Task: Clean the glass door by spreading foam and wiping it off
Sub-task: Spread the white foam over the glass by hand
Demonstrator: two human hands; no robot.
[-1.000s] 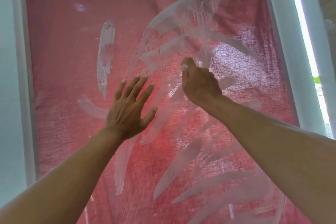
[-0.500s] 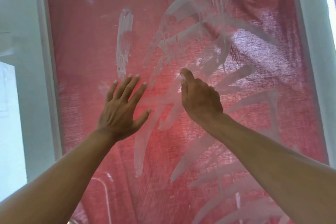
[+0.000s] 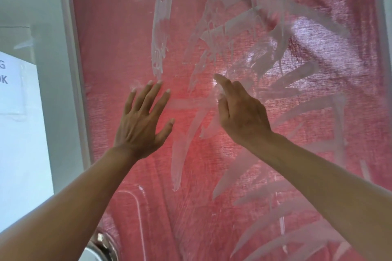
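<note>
Filling nearly the whole view in front of you is the glass door (image 3: 118, 34), with a red cloth (image 3: 350, 99) hanging behind the pane and light glowing through its weave. White foam (image 3: 237, 27) lies across the glass in broad curved smears, thickest toward the upper right where it runs down in drips, with one separate upright streak left of centre and thinner swipes fanning toward the lower right. The pale door frame (image 3: 74, 74) borders the glass on the left; beyond it a white sheet of paper (image 3: 19, 133) shows only the ends of some dark letters, too cut off to read.

Your two forearms reach up from the bottom corners and your hands are apart, with a bare patch of glass between them. Your left hand (image 3: 142, 125) is flat toward the pane, fingers straight and spread, thumb out to the side, fingertips just below the upright streak; whether the palm touches the glass cannot be told. Your right hand (image 3: 244, 116) is turned with its back toward you, index finger stretched up into the foam, the other fingers bent under and hidden, so what they do against the glass is unclear. At the bottom left edge a small shiny metal fitting (image 3: 101, 243) is mostly cut off and hard to make out.
</note>
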